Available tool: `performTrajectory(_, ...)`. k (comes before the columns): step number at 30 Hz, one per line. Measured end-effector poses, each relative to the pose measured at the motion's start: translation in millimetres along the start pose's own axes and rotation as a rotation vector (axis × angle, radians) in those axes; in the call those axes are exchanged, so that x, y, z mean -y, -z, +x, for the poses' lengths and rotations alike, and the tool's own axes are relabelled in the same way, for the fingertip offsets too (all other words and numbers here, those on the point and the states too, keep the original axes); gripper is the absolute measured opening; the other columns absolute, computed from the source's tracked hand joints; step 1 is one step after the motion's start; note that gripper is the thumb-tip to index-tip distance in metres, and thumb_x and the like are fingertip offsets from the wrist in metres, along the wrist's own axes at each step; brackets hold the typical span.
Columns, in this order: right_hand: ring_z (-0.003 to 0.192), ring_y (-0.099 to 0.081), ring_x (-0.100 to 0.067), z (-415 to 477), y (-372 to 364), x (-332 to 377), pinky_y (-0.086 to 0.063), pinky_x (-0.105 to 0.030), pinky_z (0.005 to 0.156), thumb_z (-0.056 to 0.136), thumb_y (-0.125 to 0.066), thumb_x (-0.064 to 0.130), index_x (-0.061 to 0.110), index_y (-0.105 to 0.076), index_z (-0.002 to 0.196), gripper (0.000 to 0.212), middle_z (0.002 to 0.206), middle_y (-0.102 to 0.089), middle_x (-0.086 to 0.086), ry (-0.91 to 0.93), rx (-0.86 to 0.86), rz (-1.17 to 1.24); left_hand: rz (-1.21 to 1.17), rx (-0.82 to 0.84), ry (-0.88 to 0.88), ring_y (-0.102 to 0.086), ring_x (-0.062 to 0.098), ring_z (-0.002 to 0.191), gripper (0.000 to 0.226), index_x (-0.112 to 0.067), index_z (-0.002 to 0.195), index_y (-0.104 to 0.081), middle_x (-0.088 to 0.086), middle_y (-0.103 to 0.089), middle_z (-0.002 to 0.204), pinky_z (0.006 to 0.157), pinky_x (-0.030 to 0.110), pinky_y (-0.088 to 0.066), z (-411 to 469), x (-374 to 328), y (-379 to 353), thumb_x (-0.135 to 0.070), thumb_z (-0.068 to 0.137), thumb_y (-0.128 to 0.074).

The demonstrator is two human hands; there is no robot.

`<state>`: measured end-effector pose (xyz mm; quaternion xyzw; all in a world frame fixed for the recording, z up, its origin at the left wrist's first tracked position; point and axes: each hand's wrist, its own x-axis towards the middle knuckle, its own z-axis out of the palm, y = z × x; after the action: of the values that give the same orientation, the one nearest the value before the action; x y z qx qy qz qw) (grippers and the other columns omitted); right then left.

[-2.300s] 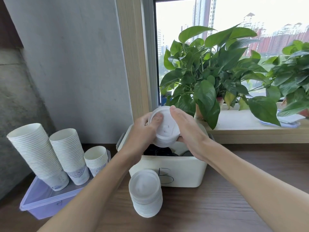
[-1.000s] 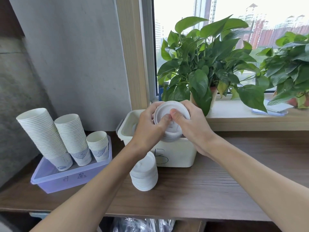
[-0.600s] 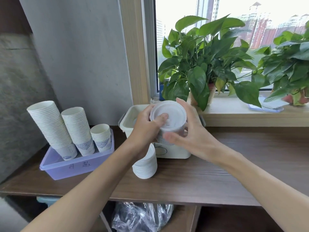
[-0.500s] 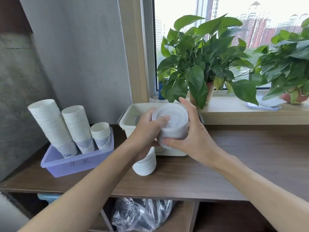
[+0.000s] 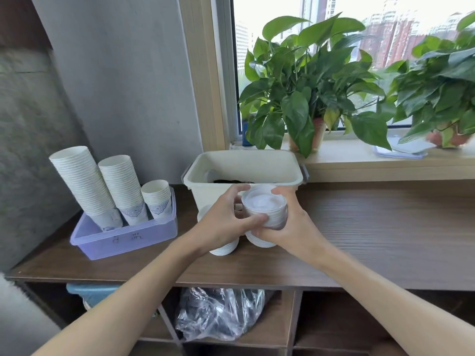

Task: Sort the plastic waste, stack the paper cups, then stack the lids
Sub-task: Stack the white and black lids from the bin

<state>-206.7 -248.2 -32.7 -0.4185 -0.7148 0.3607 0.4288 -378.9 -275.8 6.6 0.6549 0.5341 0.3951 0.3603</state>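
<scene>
The fingers (image 5: 237, 189) of the left hand (image 5: 226, 223) curl round the far left side of a stack of lids (image 5: 264, 210), and its thumb lies across the near side. The right hand (image 5: 291, 227) wraps the same stack from the right, with fingertips over the far rim and the thumb tucked under the near edge. Both hands clasp the stack between them, upright with its top face showing. It hangs low over the near edge of the wooden counter (image 5: 372, 227), just in front of the white bin (image 5: 244, 160).

A second lid stack (image 5: 222, 249) stands on the counter, mostly hidden under the left hand. I cannot tell whether the white rim showing under the right palm is the bottom of the held stack or another pile.

At the far left, the paper cups (image 5: 84, 181) already stand nested in three columns in a purple tray (image 5: 128, 235), so that step looks done. Something dark lies in the bin.

This looks like the last step, stacking the lids. The next move probably calls for centring the held stack over the one on the counter, lowering it straight so the rims nest, and letting go evenly so nothing tips.
</scene>
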Motion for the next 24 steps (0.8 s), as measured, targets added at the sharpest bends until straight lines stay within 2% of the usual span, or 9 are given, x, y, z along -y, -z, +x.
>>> performTrajectory(2, 0.108, -0.054, -0.001, 2, -1, -3, -0.043, -0.008, 0.078, 0.065, -0.088, 0.027, 0.04, -0.03, 0.124, 0.084, 0.118, -0.053, 0.011, -0.009, 0.041, -0.008, 0.014, 0.0, -0.002, -0.067, 0.004, 0.095, 0.068, -0.021, 0.144, -0.042, -0.01, -0.06, 0.118, 0.073, 0.009, -0.05, 1, 4, 0, -0.021, 0.086, -0.078)
performTrajectory(5, 0.106, -0.053, 0.003, 6, -3, -10, -0.044, -0.013, 0.081, 0.064, -0.088, 0.027, 0.042, -0.03, 0.123, 0.084, 0.115, -0.051, 0.018, -0.013, 0.042, -0.037, 0.077, -0.015, -0.005, -0.065, 0.0, 0.095, 0.068, -0.02, 0.143, -0.043, -0.014, -0.057, 0.116, 0.076, 0.007, -0.049, 5, 8, 1, -0.023, 0.085, -0.079)
performTrajectory(7, 0.108, -0.054, -0.002, 8, -6, -17, -0.046, -0.019, 0.086, 0.063, -0.089, 0.03, 0.044, -0.03, 0.121, 0.084, 0.117, -0.052, 0.016, -0.034, 0.027, -0.056, 0.177, -0.046, -0.045, -0.064, 0.001, 0.099, 0.065, -0.02, 0.141, -0.046, -0.011, -0.057, 0.121, 0.083, 0.013, -0.052, 6, 12, 4, -0.028, 0.085, -0.078)
performTrajectory(10, 0.111, -0.053, -0.01, 10, -13, -28, -0.046, -0.027, 0.092, 0.061, -0.088, 0.035, 0.046, -0.031, 0.121, 0.084, 0.123, -0.052, 0.01, -0.054, 0.006, -0.097, 0.369, -0.089, -0.164, -0.06, 0.004, 0.106, 0.052, -0.027, 0.132, -0.054, -0.009, -0.055, 0.13, 0.091, 0.031, -0.054, 11, 17, 12, -0.033, 0.085, -0.076)
performTrajectory(12, 0.112, -0.05, -0.011, 11, -18, -34, -0.042, -0.027, 0.09, 0.061, -0.088, 0.037, 0.043, -0.032, 0.123, 0.084, 0.124, -0.05, 0.01, -0.055, -0.009, -0.137, 0.467, -0.124, -0.249, -0.054, 0.008, 0.111, 0.047, -0.028, 0.128, -0.058, -0.008, -0.053, 0.128, 0.095, 0.03, -0.05, 14, 21, 17, -0.036, 0.084, -0.074)
performTrajectory(14, 0.113, -0.047, -0.011, 12, -22, -38, -0.039, -0.026, 0.089, 0.061, -0.087, 0.039, 0.04, -0.033, 0.126, 0.085, 0.126, -0.047, 0.012, -0.064, 0.008, -0.167, 0.579, -0.173, -0.312, -0.046, 0.015, 0.123, 0.052, -0.027, 0.128, -0.059, -0.004, -0.051, 0.132, 0.104, 0.027, -0.036, 19, 26, 21, -0.044, 0.08, -0.07)
performTrajectory(16, 0.114, -0.045, -0.01, 11, -25, -40, -0.038, -0.026, 0.089, 0.061, -0.086, 0.042, 0.038, -0.032, 0.127, 0.086, 0.127, -0.046, 0.013, -0.07, 0.036, -0.197, 0.686, -0.204, -0.326, -0.039, 0.016, 0.133, 0.059, -0.029, 0.132, -0.058, -0.003, -0.05, 0.137, 0.106, 0.029, -0.027, 22, 30, 26, -0.051, 0.077, -0.064)
performTrajectory(20, 0.115, -0.042, -0.01, 10, -29, -43, -0.036, -0.025, 0.091, 0.062, -0.086, 0.04, 0.035, -0.033, 0.128, 0.085, 0.127, -0.044, 0.01, -0.067, 0.045, -0.211, 0.783, -0.181, -0.308, -0.043, 0.012, 0.134, 0.062, -0.034, 0.137, -0.053, -0.011, -0.054, 0.139, 0.107, 0.033, -0.024, 28, 36, 32, -0.055, 0.08, -0.057)
performTrajectory(24, 0.118, -0.038, -0.008, 8, -27, -46, -0.033, -0.023, 0.096, 0.064, -0.087, 0.037, 0.033, -0.032, 0.13, 0.086, 0.13, -0.035, 0.01, -0.058, 0.056, -0.227, 0.83, -0.214, -0.288, -0.045, 0.01, 0.133, 0.053, -0.034, 0.138, -0.053, -0.014, -0.055, 0.139, 0.111, 0.042, -0.025, 33, 37, 34, -0.05, 0.089, -0.063)
